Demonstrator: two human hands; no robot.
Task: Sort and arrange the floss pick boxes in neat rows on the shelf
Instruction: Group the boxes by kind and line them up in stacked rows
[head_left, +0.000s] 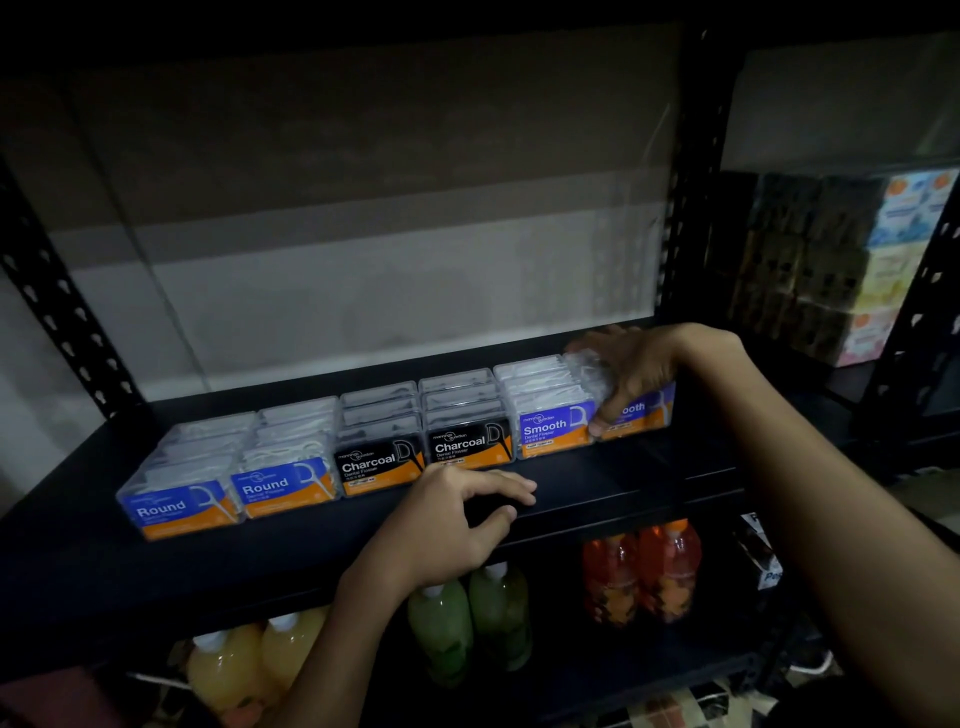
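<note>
The light is dim here, and a black metal shelf (597, 483) runs across the middle of the frame in front of a pale wall, its perforated uprights rising at the left and right. Along it the floss pick boxes stand in six columns running front to back: two blue Round boxes (179, 506) at the lower left, two black Charcoal boxes (379, 465) in the centre, and two purple Smooth boxes (553, 428) toward the right, their fronts touching side by side in one slanted line. The right hand (631, 374) reaches in from the right edge and grips the rightmost Smooth box (641, 410), fingers curled over its clear top and the thumb pressed on its front label. The left hand (462, 512) comes up from the bottom centre and rests on the front lip of the shelf just below the Charcoal boxes, fingers loosely curled and holding nothing. On the shelf below stand yellow bottles (228, 670), green bottles (467, 621) and red-orange bottles (644, 577). At the upper right, a neighbouring rack holds stacked packages (862, 265).
</note>
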